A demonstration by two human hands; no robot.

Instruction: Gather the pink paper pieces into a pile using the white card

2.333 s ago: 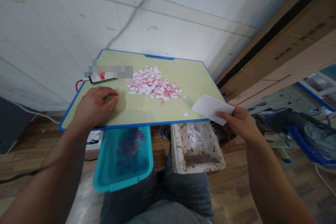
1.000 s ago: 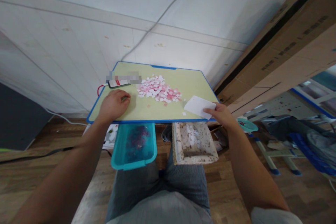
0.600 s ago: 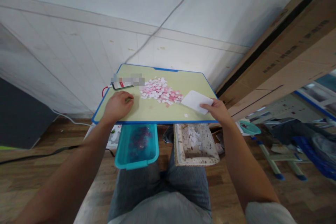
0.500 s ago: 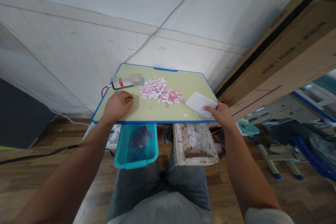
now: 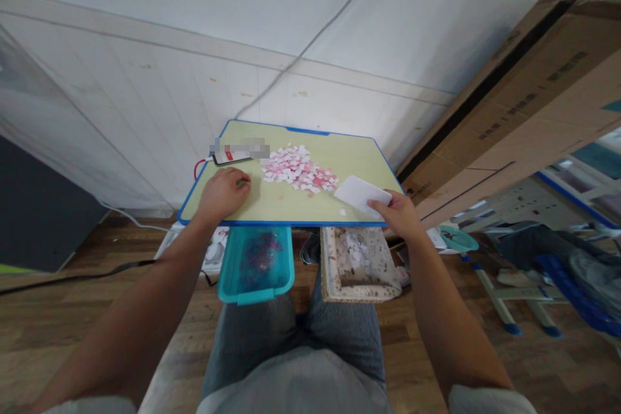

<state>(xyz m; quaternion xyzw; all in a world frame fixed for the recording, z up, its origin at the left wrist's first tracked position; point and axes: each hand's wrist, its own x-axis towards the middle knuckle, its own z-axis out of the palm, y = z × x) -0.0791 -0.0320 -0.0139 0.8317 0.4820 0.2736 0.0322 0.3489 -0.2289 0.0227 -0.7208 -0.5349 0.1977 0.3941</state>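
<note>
A heap of small pink and white paper-like pieces lies on the pale yellow tabletop with its blue rim. My right hand pinches a flat white card between thumb and fingers. The card's left edge is close to the right end of the heap. One loose white piece lies just below the card. My left hand rests on the table left of the heap, its fingers curled in. Something small and dark shows at those fingertips, too small to name.
A phone, partly blurred out, lies at the table's back left with a red cable. Below the front edge are a teal bin with dark reddish contents and a speckled foam box holding white pieces. Large cardboard boxes lean at right.
My right hand has moved the white card slightly left, nearer the heap. My left hand keeps its curled pose on the table. The whole view has shifted a little.
</note>
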